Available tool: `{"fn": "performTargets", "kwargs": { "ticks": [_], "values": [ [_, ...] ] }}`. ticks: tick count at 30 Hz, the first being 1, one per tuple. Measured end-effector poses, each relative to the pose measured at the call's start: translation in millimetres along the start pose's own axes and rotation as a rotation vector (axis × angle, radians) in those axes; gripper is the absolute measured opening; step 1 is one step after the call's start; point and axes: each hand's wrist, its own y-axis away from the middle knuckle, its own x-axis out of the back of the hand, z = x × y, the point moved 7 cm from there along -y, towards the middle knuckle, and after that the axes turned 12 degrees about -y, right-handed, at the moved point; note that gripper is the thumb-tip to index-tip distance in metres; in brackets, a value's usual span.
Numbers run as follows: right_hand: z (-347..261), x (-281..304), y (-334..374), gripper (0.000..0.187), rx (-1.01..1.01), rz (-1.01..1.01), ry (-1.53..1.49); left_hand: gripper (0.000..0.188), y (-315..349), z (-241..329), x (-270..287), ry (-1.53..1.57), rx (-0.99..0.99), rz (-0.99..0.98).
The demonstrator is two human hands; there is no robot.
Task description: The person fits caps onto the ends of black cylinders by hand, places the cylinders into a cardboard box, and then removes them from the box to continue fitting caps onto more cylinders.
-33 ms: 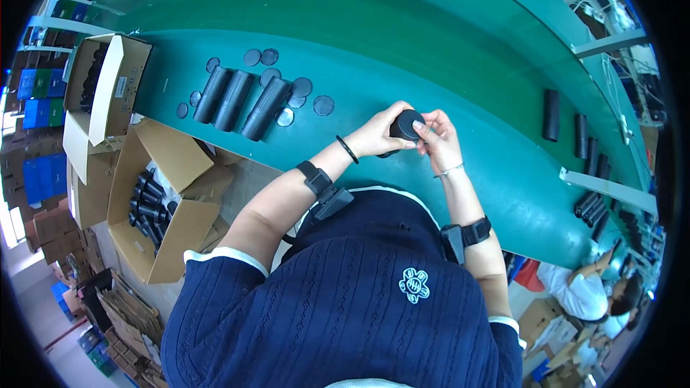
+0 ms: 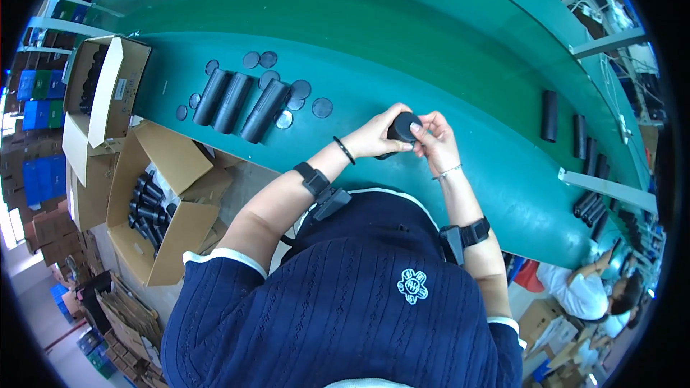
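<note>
Above the near edge of the bench, both my hands meet on a black tube (image 2: 402,123), its round flat end turned up toward me. My left hand (image 2: 375,135) is closed round its side. My right hand (image 2: 440,145) is closed on the far side, with its thumb lying on the end face. Much of the tube is hidden by the fingers. To the left, three black cylinders (image 2: 233,103) lie side by side. Several thin black discs (image 2: 323,107) are scattered around them.
The green bench (image 2: 359,179) runs across, with a raised wall behind. At left stand an open carton (image 2: 133,79) and a lower carton (image 2: 188,233) of black funnel-like parts. More black tubes (image 2: 550,116) lie at right, near a metal bracket (image 2: 611,190). A person in white (image 2: 575,291) sits beyond.
</note>
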Motion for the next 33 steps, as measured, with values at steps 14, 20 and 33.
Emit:
{"fn": "performTargets", "kwargs": {
  "ticks": [14,20,33],
  "values": [
    [37,-16,3,0.021,-0.126,-0.209,0.048,0.044,49,-3,26,0.813,0.126,-0.053],
    [12,-22,36,0.074,0.084,-0.493,0.468,0.046,45,28,28,1.002,-0.124,-0.187],
    [-45,15,50,0.069,0.619,-0.105,0.938,0.044,21,19,11,0.996,-0.002,0.137]
  ]
}}
